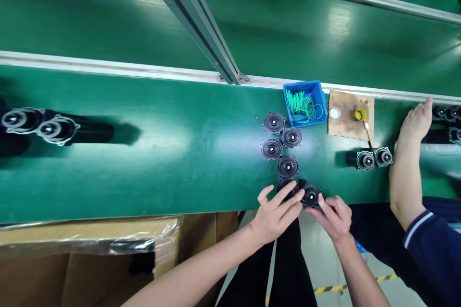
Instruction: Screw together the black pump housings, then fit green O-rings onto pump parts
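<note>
My left hand (pixel 275 213) rests at the near edge of the green belt (pixel 162 153), fingers spread, its tips on a black round part (pixel 287 185). My right hand (pixel 333 218) pinches a second black round part (pixel 310 195) fitted with a green ring, right beside the first. Just beyond them lie several black round caps, the nearest being cap (pixel 287 166). A blue bin (pixel 305 102) of green rubber rings stands behind the caps.
A co-worker's arm (pixel 408 163) reaches across the belt at right toward black motors (pixel 446 115). Two motors (pixel 369 159) lie near a cardboard sheet (pixel 351 115) with a yellow pot and brush. More motors (pixel 39 127) lie far left. Cardboard boxes sit below.
</note>
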`<state>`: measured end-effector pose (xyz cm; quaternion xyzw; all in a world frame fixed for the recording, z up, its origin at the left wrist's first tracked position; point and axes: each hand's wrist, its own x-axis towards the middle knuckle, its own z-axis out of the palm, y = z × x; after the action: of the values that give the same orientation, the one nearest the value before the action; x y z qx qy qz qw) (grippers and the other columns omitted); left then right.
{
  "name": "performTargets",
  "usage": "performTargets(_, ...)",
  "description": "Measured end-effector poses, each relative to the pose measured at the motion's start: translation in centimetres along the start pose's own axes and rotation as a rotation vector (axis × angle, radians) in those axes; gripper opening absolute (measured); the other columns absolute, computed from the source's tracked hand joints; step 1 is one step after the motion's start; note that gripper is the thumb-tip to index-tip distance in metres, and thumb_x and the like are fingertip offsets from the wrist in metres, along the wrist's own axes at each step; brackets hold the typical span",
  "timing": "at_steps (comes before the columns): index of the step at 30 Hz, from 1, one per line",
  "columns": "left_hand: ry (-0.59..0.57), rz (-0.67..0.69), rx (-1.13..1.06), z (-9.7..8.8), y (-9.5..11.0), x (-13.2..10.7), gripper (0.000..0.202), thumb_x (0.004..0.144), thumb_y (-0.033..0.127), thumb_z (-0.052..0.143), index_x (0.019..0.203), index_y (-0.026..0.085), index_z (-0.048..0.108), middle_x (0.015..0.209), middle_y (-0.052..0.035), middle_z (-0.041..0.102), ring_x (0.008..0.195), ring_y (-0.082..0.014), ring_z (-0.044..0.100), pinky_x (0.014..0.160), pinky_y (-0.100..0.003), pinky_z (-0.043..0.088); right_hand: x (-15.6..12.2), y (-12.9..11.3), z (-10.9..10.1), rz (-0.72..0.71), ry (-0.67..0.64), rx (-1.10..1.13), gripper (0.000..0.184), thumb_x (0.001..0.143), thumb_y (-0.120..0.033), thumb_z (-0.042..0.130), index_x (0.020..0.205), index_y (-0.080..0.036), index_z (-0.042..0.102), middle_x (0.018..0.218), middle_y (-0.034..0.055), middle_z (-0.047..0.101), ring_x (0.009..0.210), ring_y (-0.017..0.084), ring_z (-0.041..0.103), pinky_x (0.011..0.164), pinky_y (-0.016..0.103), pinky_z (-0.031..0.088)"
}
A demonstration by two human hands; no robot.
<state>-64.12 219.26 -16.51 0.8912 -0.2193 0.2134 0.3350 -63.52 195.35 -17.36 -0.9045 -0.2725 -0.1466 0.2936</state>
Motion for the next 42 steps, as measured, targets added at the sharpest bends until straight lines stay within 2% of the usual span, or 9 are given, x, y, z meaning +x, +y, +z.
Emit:
performTargets(11,0.045,0.074,-0.039,0.6,-1.1,-0.4,0.020,0.102,0.011,0.063,0.113,0.024,0.072,0.115,0.0027,0.084,0.123,-0.0163,0.074,0.125,-0.040,0.016,-0.3,1.7,-0.4,-0.295,-0.092,-0.039,0.035,0.094,-0.004,0.079,0.120,-0.025,0.071,0.072,-0.0040,0.065,0.054,0.011,0.054,0.050,0.030,0.040)
performTargets(18,0.029,0.113,-0.034,0.7,-1.7,-0.3,0.023,0.101,0.011,0.064,0.117,0.025,0.072,0.113,0.0036,0.084,0.121,-0.0149,0.074,0.127,-0.038,0.016,0.8,2.1,-0.8,-0.354,-0.248,0.007,0.030,0.104,-0.008,0.066,0.125,-0.029,0.072,0.092,-0.0011,0.071,0.067,0.012,0.058,0.058,0.031,0.044)
performTargets(25,-0.014,0.168,-0.009,-0.6,-1.6,-0.4,0.028,0.106,0.012,0.054,0.126,0.023,0.070,0.128,-0.0001,0.080,0.137,-0.0179,0.065,0.134,-0.044,0.005,1.5,-1.1,-1.3,-0.146,-0.098,-0.079,0.049,0.102,-0.017,0.075,0.147,-0.030,0.060,0.102,0.0074,0.066,0.086,0.022,0.062,0.074,0.037,0.051)
performTargets(28,0.057,0.041,-0.006,-0.9,-1.5,-1.4,0.034,0.099,0.018,0.069,0.132,0.026,0.065,0.136,-0.0063,0.076,0.141,-0.0233,0.061,0.128,-0.048,0.031,2.7,-2.1,-0.9,0.029,-0.115,-0.117,0.081,0.099,-0.037,0.081,0.165,-0.023,0.035,0.134,0.0192,0.062,0.121,0.038,0.057,0.101,0.057,0.048)
performTargets(30,0.131,-0.096,-0.028,-0.8,-1.4,-2.1,0.052,0.089,0.018,0.083,0.135,0.028,0.060,0.138,-0.0108,0.073,0.138,-0.0283,0.063,0.114,-0.049,0.050,3.1,-2.1,-0.6,0.117,-0.202,-0.134,0.084,0.101,-0.041,0.075,0.168,-0.022,0.027,0.138,0.0170,0.063,0.129,0.042,0.051,0.112,0.066,0.038)
performTargets(33,0.148,-0.232,-0.104,-0.4,-1.4,-3.0,0.067,0.086,0.016,0.086,0.144,0.025,0.053,0.142,-0.0167,0.067,0.132,-0.0309,0.065,0.104,-0.049,0.059,2.3,-1.0,-1.4,0.241,-0.179,-0.218,0.073,0.101,-0.039,0.071,0.164,-0.025,0.037,0.126,0.0124,0.070,0.124,0.043,0.052,0.111,0.070,0.035)
performTargets(38,0.111,-0.383,-0.200,0.2,-1.2,-3.9,0.067,0.091,0.014,0.080,0.150,0.020,0.050,0.136,-0.0187,0.067,0.127,-0.0292,0.066,0.103,-0.048,0.062,0.4,2.1,-4.8,0.412,0.126,-0.440,0.078,0.093,-0.059,0.081,0.152,-0.015,0.055,0.128,0.0235,0.066,0.120,0.049,0.055,0.106,0.073,0.039)
performTargets(40,0.129,-0.406,-0.217,0.4,-1.0,-4.0,0.063,0.093,0.014,0.078,0.149,0.020,0.051,0.133,-0.0176,0.068,0.125,-0.0289,0.068,0.101,-0.048,0.063,1.9,2.6,-5.5,0.380,0.263,-0.470,0.074,0.087,-0.059,0.088,0.143,-0.016,0.064,0.133,0.0239,0.063,0.118,0.047,0.059,0.103,0.068,0.045)
performTargets(42,0.159,-0.421,-0.225,0.8,-0.6,-4.0,0.061,0.093,0.015,0.077,0.148,0.021,0.052,0.130,-0.0167,0.069,0.121,-0.0291,0.069,0.099,-0.048,0.065,5.3,2.6,-4.7,0.377,0.313,-0.370,0.051,0.092,-0.052,0.085,0.128,-0.018,0.073,0.125,0.0194,0.068,0.103,0.038,0.067,0.091,0.053,0.056)
